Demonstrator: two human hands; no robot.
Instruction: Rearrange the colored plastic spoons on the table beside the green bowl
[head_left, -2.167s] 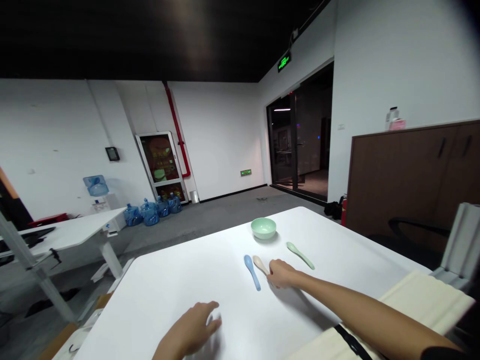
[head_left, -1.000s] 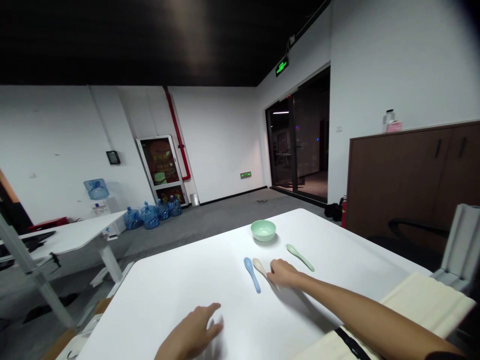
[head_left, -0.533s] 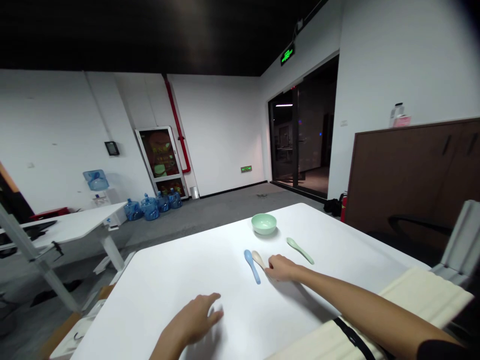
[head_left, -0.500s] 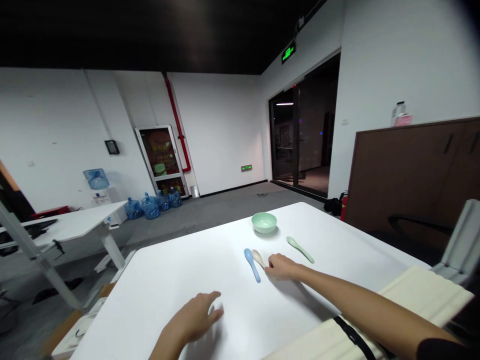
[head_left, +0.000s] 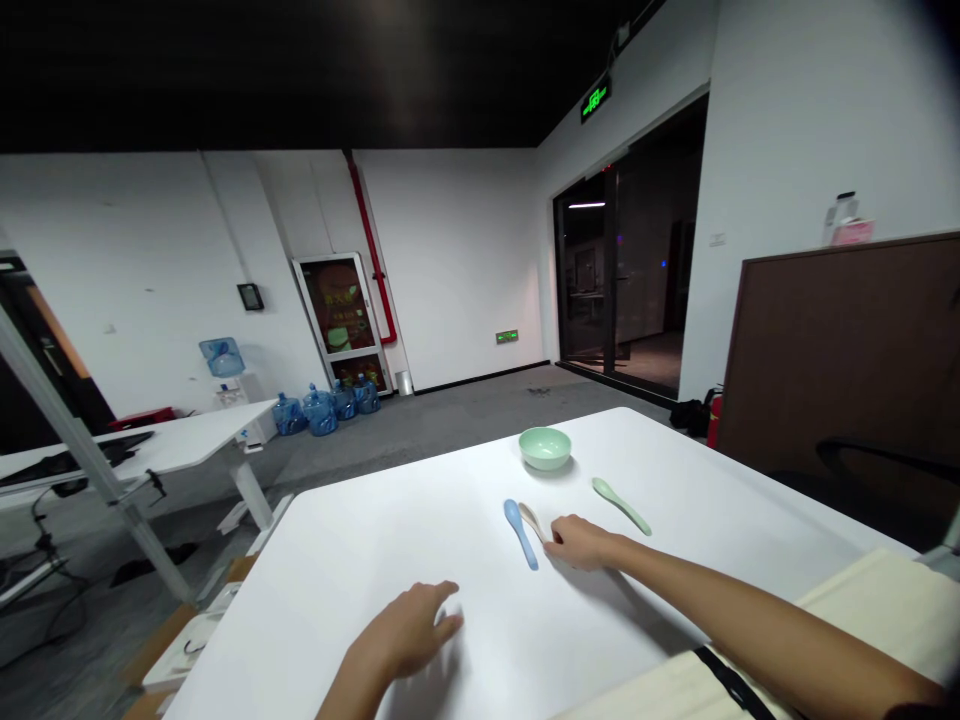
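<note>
My right hand (head_left: 579, 543) reaches over the table with its fingers closed on the handle of a beige spoon (head_left: 529, 517); the handle's end is hidden under the fingers. The bowl of this spoon points away from me and looks tipped onto its side. Just left of it lies a blue spoon (head_left: 520, 534). A light green spoon (head_left: 621, 506) rests to the right, beyond my right hand. Farther back stands a green bowl (head_left: 545, 449). My left hand (head_left: 409, 628) is held low over the near table, fingers apart, with nothing in it.
The white table (head_left: 360, 540) ends at a rounded far edge. Cream fabric with a black strap (head_left: 731, 682) lies under my right forearm. A brown cabinet (head_left: 840, 350) stands at right. Blue water bottles (head_left: 320, 412) stand on the floor beyond another white desk (head_left: 187, 440).
The whole view has shifted slightly, so everything appears farther right. The beige spoon's bowl looks narrower, tilted by my right hand. My left hand keeps its open pose.
</note>
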